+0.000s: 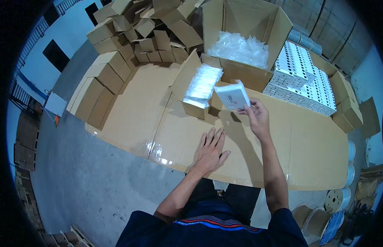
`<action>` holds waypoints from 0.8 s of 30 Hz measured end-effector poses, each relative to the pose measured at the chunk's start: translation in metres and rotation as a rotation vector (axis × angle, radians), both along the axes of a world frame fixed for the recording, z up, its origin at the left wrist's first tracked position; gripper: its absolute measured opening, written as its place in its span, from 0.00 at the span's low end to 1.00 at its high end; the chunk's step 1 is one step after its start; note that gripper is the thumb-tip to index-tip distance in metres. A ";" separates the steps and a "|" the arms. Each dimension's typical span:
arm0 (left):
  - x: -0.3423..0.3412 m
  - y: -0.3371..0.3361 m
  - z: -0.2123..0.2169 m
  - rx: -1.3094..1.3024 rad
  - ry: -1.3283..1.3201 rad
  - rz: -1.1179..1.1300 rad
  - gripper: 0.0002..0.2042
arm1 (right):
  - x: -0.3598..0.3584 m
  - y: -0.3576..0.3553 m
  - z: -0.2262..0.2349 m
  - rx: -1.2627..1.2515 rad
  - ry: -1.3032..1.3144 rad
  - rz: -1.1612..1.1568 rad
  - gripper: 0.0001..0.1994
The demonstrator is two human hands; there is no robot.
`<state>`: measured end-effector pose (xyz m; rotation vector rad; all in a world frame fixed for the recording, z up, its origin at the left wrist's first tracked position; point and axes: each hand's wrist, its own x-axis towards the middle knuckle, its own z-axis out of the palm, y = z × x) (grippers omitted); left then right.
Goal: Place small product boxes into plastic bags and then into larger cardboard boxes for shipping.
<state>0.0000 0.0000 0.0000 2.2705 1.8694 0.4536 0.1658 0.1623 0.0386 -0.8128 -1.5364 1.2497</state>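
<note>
My right hand (257,115) grips a small white box (232,95) by its right edge and holds it above the table. Flat on the cardboard table top (191,142) rests my left hand (211,152), fingers stretched out and holding nothing. Just beyond the hands stands an open brown carton (195,110), packed with a row of items in clear plastic wrap (204,84). The white box is to the right of this carton, apart from the wrapped row. Behind it a large open carton (241,71) holds a heap of clear plastic bags (239,49).
Stacked white boxes with dark spots (300,78) fill the table's back right. Closed brown cartons (97,92) line the left edge, and open cartons (158,29) pile up at the back left. Cable reels (337,199) stand on the floor at right.
</note>
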 end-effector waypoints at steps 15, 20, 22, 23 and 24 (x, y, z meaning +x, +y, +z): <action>-0.012 0.006 0.007 0.066 -0.023 -0.009 0.34 | -0.094 0.017 0.000 0.017 0.111 0.129 0.11; -0.015 0.008 0.008 0.072 -0.035 -0.014 0.34 | -0.092 0.015 0.020 0.224 -0.225 0.083 0.13; -0.015 0.008 0.007 0.057 -0.035 -0.013 0.34 | -0.097 0.012 0.026 0.488 -0.270 -0.003 0.20; -0.015 0.008 0.006 0.040 -0.034 -0.011 0.34 | -0.097 0.012 0.026 0.488 -0.269 -0.002 0.20; -0.016 0.008 0.006 0.039 -0.033 -0.008 0.34 | -0.096 0.013 0.026 0.580 -0.354 0.021 0.22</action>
